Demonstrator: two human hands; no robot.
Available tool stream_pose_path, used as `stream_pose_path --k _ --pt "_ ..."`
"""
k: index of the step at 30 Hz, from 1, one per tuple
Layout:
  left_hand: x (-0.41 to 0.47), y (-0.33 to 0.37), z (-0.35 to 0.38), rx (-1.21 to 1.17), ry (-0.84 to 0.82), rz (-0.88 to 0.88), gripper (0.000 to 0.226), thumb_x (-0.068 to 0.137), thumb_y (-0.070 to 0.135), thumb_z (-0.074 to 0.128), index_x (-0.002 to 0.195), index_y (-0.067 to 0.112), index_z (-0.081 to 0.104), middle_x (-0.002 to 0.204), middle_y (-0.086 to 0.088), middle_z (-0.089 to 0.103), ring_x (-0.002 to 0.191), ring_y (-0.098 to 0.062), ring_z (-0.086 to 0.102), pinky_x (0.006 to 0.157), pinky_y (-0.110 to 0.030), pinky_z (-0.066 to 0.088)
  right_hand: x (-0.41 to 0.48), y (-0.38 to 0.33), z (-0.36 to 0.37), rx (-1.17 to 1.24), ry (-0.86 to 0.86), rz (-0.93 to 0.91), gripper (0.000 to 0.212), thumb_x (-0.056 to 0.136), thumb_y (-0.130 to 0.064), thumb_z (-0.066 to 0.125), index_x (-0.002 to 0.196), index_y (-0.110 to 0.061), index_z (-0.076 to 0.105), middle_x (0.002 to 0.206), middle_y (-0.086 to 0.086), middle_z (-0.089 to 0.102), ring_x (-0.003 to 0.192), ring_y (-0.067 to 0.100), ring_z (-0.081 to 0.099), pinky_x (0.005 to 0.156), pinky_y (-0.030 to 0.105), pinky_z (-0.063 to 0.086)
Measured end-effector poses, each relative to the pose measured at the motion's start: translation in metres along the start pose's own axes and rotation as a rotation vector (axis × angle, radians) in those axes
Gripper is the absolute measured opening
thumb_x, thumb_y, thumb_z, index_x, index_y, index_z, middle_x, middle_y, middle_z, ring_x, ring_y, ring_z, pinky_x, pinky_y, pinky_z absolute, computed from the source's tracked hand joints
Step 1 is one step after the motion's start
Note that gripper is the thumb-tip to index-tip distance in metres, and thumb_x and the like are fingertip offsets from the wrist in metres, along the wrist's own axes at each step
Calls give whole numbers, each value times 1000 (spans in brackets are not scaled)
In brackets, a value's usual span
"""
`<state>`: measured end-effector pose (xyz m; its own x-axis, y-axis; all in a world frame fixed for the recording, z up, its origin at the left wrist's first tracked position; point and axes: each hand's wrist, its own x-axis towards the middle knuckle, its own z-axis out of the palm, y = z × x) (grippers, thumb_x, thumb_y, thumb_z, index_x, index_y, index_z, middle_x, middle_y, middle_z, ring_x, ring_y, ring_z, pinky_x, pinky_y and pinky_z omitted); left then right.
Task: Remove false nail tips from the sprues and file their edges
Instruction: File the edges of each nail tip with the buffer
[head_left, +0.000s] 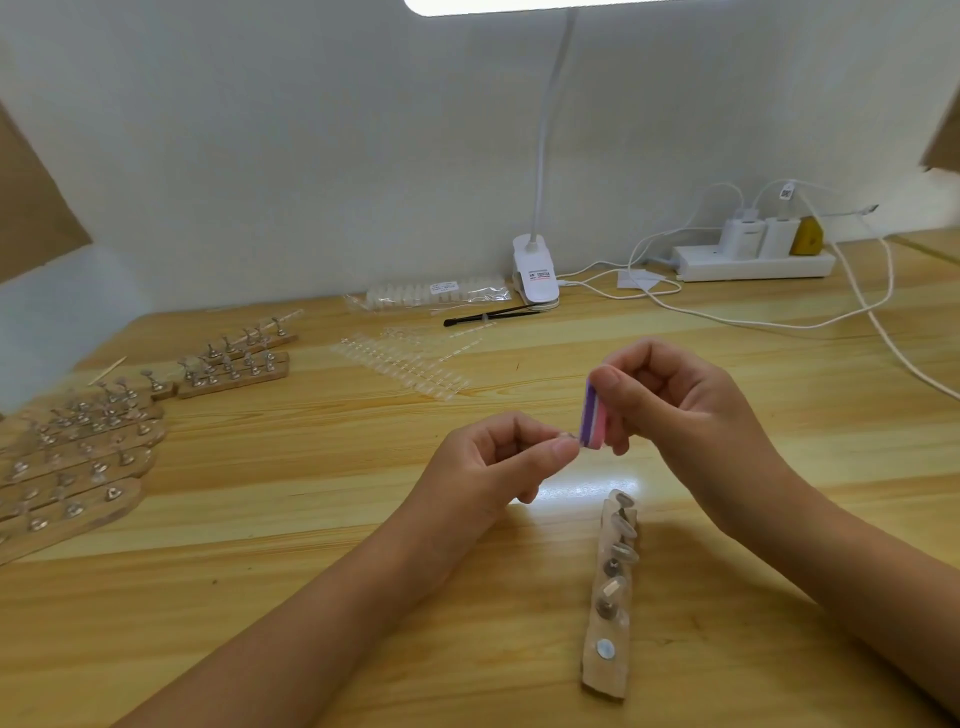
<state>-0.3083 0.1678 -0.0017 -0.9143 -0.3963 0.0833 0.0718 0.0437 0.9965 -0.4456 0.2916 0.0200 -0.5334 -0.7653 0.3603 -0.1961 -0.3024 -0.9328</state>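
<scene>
Pinched in left hand: nail tip, against purple-pink buffer block gripped in right hand, above wooden holder strip.

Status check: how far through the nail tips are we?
Done: a few tips sit on the near wooden holder, some spots bare. In hand: left hand pinches a tip at the file block the right hand grips. Left: clear sprues behind carry rows of tips.
</scene>
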Motion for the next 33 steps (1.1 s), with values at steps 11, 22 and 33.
stream_pose_path --k 11,22,33 --pt "2 -1 -1 -40 67 -4 22 69 52 74 69 30 72 64 6 52 78 -15 53 73 -20 49 0 -2 0 85 -6 46 30 85 -32 54 105 -9 56 90 6 74 86 18 72 62 25 58" --pt "6 1 -4 -361 -52 -82 24 75 36 73 90 18 78 67 8 49 63 -4 47 62 -16 46 -7 -7 -1 -70 -160 -234 28 86 -21 68 113 -16 65 115 1 70 113 14 65 93 19 50" --pt "5 2 -4 -362 -82 -73 22 78 38 70 83 19 78 60 10 42 56 -5 39 58 -15 42 -7 8 0 -345 -121 -436 28 93 -25 61 120 -22 62 124 -4 64 122 19 58 102 34 48"
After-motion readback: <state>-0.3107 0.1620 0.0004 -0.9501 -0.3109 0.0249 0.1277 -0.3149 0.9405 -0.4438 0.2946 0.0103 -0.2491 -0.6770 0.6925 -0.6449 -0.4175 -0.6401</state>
